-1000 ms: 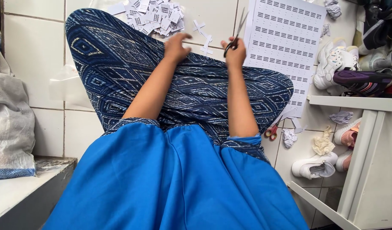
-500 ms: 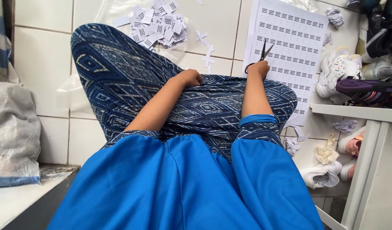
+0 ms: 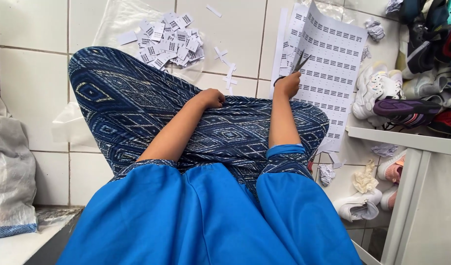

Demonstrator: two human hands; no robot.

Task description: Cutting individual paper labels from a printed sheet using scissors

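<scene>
My right hand (image 3: pixel 287 85) grips a pair of scissors (image 3: pixel 299 65) whose blades point up at a large white sheet printed with rows of small labels (image 3: pixel 333 64), lying on the tiled floor at the upper right. My left hand (image 3: pixel 211 97) rests loosely curled on my patterned blue trousers (image 3: pixel 137 108) over my crossed legs and holds nothing. A pile of several small cut paper labels (image 3: pixel 169 41) lies on a clear plastic sheet beyond my left knee, with a few loose strips (image 3: pixel 228 66) scattered between the pile and the printed sheet.
A white shelf (image 3: pixel 407 140) at the right carries several shoes (image 3: pixel 407 105), with more white shoes (image 3: pixel 358 208) and crumpled paper (image 3: pixel 326 172) under it. A grey woven sack (image 3: pixel 9 176) leans at the left on a low ledge.
My right hand with the scissors has moved right, off the paper strip, to the printed sheet. My left hand let go of the strip and dropped onto my lap. The view shifted down.
</scene>
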